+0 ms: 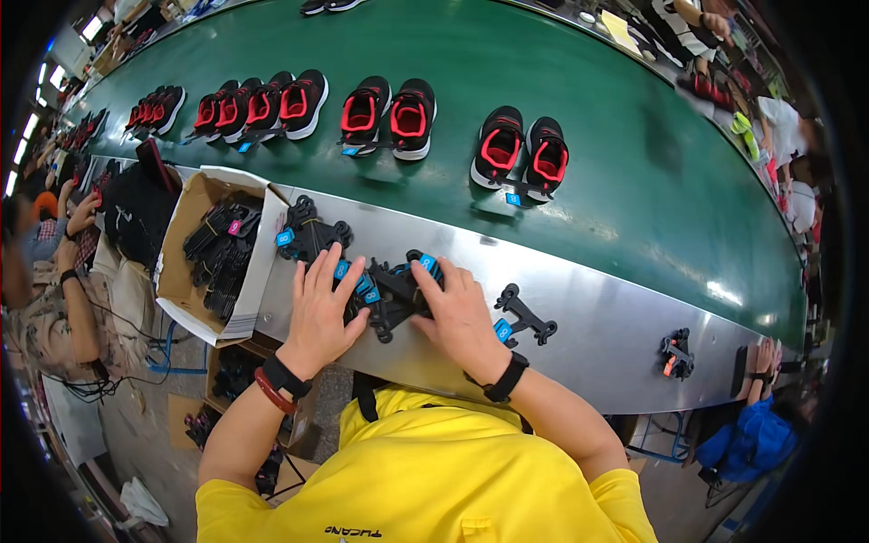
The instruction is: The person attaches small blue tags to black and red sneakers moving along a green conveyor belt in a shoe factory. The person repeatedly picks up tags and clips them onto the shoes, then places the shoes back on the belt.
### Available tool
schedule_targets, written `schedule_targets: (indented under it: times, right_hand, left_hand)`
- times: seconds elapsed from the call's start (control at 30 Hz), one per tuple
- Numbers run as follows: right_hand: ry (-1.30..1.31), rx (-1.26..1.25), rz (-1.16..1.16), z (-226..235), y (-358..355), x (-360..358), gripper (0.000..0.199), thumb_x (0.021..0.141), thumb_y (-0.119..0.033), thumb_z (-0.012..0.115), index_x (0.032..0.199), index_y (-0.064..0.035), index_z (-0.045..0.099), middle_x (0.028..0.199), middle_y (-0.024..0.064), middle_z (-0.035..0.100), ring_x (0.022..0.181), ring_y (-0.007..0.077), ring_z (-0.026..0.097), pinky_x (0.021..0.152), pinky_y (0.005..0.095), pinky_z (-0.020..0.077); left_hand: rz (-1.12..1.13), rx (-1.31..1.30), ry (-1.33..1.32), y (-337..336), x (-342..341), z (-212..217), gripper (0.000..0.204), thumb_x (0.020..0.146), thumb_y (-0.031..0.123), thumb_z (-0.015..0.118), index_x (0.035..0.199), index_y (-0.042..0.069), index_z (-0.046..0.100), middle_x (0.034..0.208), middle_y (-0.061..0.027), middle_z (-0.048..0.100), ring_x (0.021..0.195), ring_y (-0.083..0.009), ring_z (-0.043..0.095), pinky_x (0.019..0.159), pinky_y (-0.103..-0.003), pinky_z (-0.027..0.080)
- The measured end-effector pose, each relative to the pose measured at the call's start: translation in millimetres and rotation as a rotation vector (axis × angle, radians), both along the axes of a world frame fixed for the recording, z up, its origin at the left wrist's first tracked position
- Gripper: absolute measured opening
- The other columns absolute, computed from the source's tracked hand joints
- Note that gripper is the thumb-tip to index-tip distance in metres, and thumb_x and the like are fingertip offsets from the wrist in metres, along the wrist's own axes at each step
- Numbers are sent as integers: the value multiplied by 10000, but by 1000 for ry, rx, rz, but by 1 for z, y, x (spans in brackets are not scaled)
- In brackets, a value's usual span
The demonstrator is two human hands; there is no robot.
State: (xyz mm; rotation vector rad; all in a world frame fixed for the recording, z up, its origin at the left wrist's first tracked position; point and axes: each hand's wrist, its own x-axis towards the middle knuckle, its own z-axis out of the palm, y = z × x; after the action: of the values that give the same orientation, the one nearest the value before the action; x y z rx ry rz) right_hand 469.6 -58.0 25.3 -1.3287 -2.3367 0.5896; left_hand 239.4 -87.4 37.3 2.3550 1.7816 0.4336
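Yellow shirt [425,471] is filling the bottom of view, forearms reaching up to the steel ledge [597,335]. Left hand [319,308] is lying flat, fingers spread, pressing on a pile of black plastic hangers [385,291] w/ blue tags. Right hand [460,312] is curling over the same pile, fingertips on it; can't tell if it's actually pinching one. One hanger [523,317] is lying apart just to the right. Pairs of black-red shoes [520,149] are riding the green belt [634,172], most already clipped. Cardboard box [213,258] is holding plenty more hangers, so lots left.

Box [186,237] left of hangers [389,294]; shoes [522,152] on belt [652,181] behind.
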Motion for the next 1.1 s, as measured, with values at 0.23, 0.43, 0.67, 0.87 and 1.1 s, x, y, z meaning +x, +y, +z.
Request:
schedule_targets:
  times: [0.23, 0.43, 0.67, 0.87, 1.1]
  right_hand:
    - [176, -389, -195, 15, -4, 31, 776, 700, -26, 741, 1412, -114, 445, 1342, 247, 399, 1179, 441, 496, 977, 439, 468]
    - [290, -177, -190, -2, -14, 39, 793, 688, 57, 671, 1423, -96, 414, 1368, 261, 339, 1185, 460, 488, 982, 442, 476]
    - [559, -88, 188, 11, -21, 40, 504, 889, 12, 541, 1379, -91, 483, 1239, 205, 458, 1043, 381, 533, 943, 400, 456]
    - [410, 227, 183, -9, -20, 51, 512, 922, -56, 500, 1425, -76, 409, 1371, 242, 418, 1137, 422, 514, 974, 422, 448]
    - [473, 52, 91, -15, -14, 38, 1014, 680, -22, 773, 1521, -55, 207, 1366, 197, 452, 1185, 391, 483, 971, 447, 433]
  left_hand:
    - [50, 41, 82, -9, 5, -8, 767, 753, 200, 700, 1457, 99, 414, 1515, -222, 338, 1403, -405, 317, 1135, -603, 209]
    - [-70, -95, -497, 5, 43, 14, 749, 802, 177, 703, 1451, -4, 377, 1472, -226, 406, 1352, -378, 421, 1117, -442, 341]
    - [86, -924, -1214, 14, 40, -4, 407, 999, 96, 476, 1399, 31, 442, 1291, -82, 554, 1144, -163, 550, 922, -318, 509]
    - [-47, -603, -970, 9, 56, 2, 372, 901, 61, 568, 1265, -5, 533, 1149, -79, 600, 1056, -151, 554, 937, -304, 455]
    - [-375, -173, -247, 19, 49, 6, 468, 888, 146, 675, 1311, 1, 536, 1189, -225, 593, 1116, -409, 545, 969, -452, 420]
